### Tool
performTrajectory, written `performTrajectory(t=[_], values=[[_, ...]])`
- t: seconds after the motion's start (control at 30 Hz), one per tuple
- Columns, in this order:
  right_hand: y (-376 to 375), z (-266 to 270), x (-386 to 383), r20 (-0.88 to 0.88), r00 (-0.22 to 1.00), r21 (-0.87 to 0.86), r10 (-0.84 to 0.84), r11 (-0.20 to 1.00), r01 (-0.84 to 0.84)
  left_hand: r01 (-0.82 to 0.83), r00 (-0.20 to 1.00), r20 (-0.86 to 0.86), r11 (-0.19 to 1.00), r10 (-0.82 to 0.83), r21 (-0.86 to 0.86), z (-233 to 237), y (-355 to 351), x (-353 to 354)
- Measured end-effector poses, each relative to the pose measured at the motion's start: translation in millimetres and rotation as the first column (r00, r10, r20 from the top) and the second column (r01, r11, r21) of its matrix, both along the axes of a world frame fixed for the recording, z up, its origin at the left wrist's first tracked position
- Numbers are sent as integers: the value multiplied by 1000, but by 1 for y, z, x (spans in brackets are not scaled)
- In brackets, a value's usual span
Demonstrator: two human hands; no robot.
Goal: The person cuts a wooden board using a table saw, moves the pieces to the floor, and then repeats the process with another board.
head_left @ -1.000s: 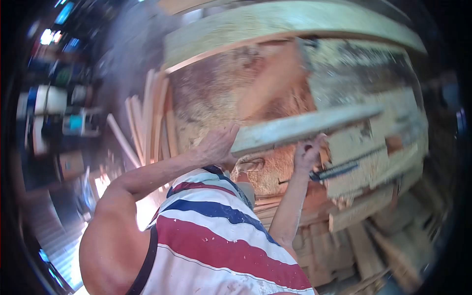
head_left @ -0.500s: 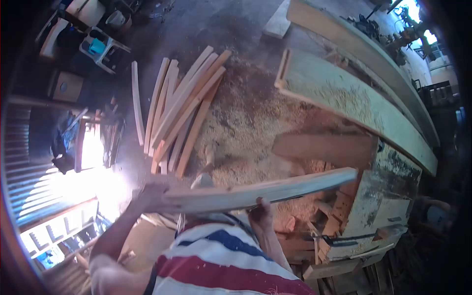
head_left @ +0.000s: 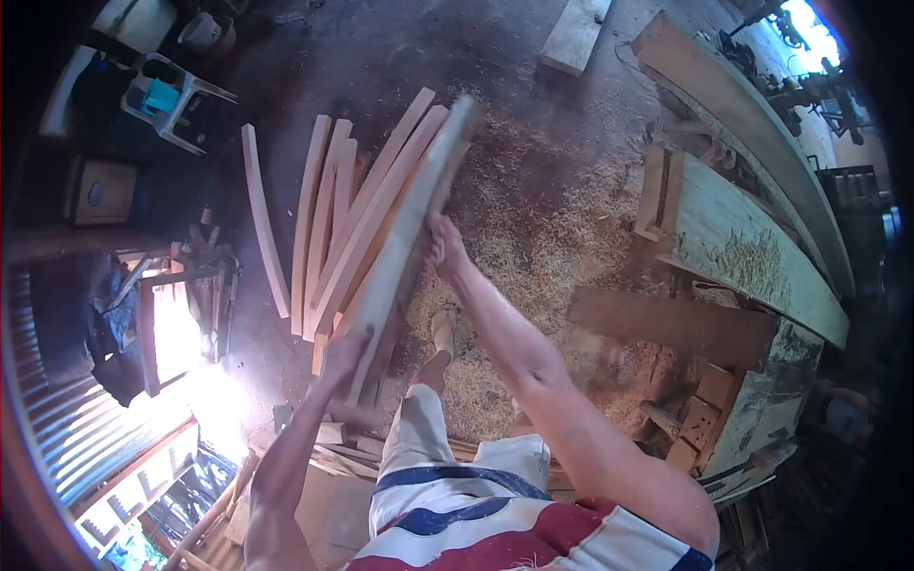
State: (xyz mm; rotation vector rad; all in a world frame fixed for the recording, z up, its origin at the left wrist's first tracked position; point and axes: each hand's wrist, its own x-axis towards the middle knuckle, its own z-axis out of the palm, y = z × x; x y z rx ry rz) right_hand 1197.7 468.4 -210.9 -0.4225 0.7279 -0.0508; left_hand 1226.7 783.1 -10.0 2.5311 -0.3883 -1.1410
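A long wooden beam point(head_left: 411, 205) slants away from me above a loose pile of sawn wood strips point(head_left: 314, 214), overlapping them in this view. My left hand point(head_left: 347, 358) is closed around its near end, a little smeared by motion. Farther along, my right hand point(head_left: 445, 249) grips the beam's right side with fingers curled at the edge. The strips lie side by side and crossed on the floor, and one strip point(head_left: 264, 224) rests apart at the left.
Sawdust and shavings point(head_left: 533, 228) cover the floor ahead. To the right stands a wooden workbench point(head_left: 752, 409) with a wide plank point(head_left: 733, 228) behind it. A plastic chair point(head_left: 171, 105) is at the back left, and a loose plank point(head_left: 576, 38) lies at the back.
The beam has swung from lying crosswise before me to pointing away over the strips. My right hand has reached forward, and my left hand has moved slightly right. My view has shifted too.
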Motion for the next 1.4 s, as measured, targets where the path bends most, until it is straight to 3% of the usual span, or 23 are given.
performTrajectory(t=[0.07,0.13,0.2,0.27,0.37,0.4,0.43,0.47,0.5,0.53,0.57,0.63,0.7,0.77,0.83,0.87,1.0,1.1,1.23,1.3,1.33,1.37,1.4], values=[[-21,71,44,-96,992,-289,-83,956,52,17,990,139,991,2,-135,-49,-23,68],[-3,114,5,207,977,-407,-47,904,130,68,965,262,987,-28,-144,-80,-46,137],[3,178,-80,47,969,-527,242,830,-182,135,942,326,979,-80,-150,-99,-83,180],[11,169,-183,-344,823,-462,452,682,-568,190,920,373,969,-120,-158,-119,-117,200],[32,125,-371,-688,725,-674,-13,383,-632,200,863,494,970,-107,-139,-111,-137,215],[38,51,-451,-849,492,-421,-193,810,-408,207,837,537,969,-104,-135,-97,-142,205],[-12,193,-476,-814,544,-518,-203,677,-523,227,810,578,961,-95,-161,-90,-143,194],[-44,174,-535,-797,410,-603,-443,540,-587,239,790,607,955,-87,-174,-85,-145,172],[-86,219,-574,-646,441,-743,-622,381,-550,260,781,619,946,-87,-195,-79,-138,144],[-136,278,-604,-794,158,-494,-587,473,-730,281,785,612,936,-96,-213,-78,-124,109],[-177,275,-662,-626,152,-550,-765,295,-781,305,783,613,925,-109,-225,-70,-116,77],[-262,337,-715,-580,104,-545,-808,290,-787,331,830,524,926,-192,-184,-54,-95,2],[-335,339,-771,-597,-48,-494,-801,414,-764,327,885,382,939,-266,-104,-49,-58,-65],[-378,337,-793,-554,-94,-368,-827,344,-864,339,918,220,941,-330,-3,-37,-30,-119],[-447,302,-835,-766,174,-477,-619,367,-798,327,939,81,940,-334,97,-15,-4,-156],[-460,299,-839,-818,291,-550,-496,523,-652,328,942,30,935,-335,137,-3,6,-166],[-445,280,-824,-742,56,-387,-668,359,-849,333,943,-93,906,-319,261,34,30,-186],[-434,248,-847,-726,329,-622,-603,373,-689,349,937,-117,880,-329,321,50,29,-177],[-318,307,-797,-695,280,-618,-663,350,-705,465,884,-97,834,-458,297,29,-17,-151],[-236,318,-758,-625,344,-727,-701,361,-585,724,673,33,667,-739,175,-8,-59,-119],[-192,330,-734,-567,392,-792,-725,350,-500,888,419,209,447,-884,111,-34,-89,-109],[-153,349,-707,-600,372,-763,-709,366,-533,385,914,-105,919,-393,-85,-7,-170,-166],[-112,333,-683,-486,389,-831,-783,274,-485,306,903,-317,952,-291,-2,-11,-238,-179]])
